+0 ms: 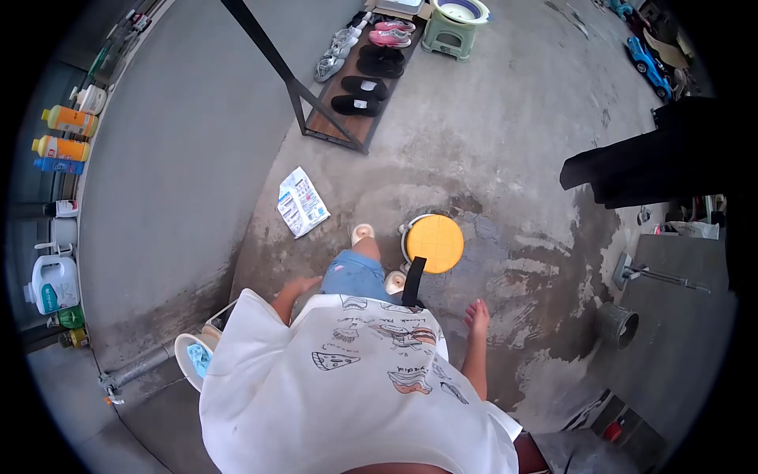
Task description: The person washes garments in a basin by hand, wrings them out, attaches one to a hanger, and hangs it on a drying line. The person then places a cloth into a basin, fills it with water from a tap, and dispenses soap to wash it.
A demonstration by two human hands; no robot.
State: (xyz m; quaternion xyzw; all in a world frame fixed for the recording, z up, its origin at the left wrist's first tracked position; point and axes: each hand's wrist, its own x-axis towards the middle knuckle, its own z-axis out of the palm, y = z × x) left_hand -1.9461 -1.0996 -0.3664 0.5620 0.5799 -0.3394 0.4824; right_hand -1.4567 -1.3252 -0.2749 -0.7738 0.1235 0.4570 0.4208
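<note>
My left hand (298, 286) hangs beside my blue shorts (355, 272), fingers stretched out and holding nothing. On the other side, my right hand (477, 314) is held away from my body, empty, with its fingers apart. A round yellow stool (436, 243) stands on the floor ahead, up and to the left of my right hand. A black strap (414, 283) hangs from my front and overlaps the stool's near edge. Lower left of my left hand is a pale bucket (183, 355) with a light blue cloth (199, 358) in it, partly hidden by my white top.
A white printed packet (302, 202) lies on the partly wet floor. Shoes sit on a low rack (335, 130) near a green stool (448, 39) bearing a basin. Bottles (54, 284) line the left ledge. Black cloth (632, 162) hangs at right, above a metal bucket (617, 325).
</note>
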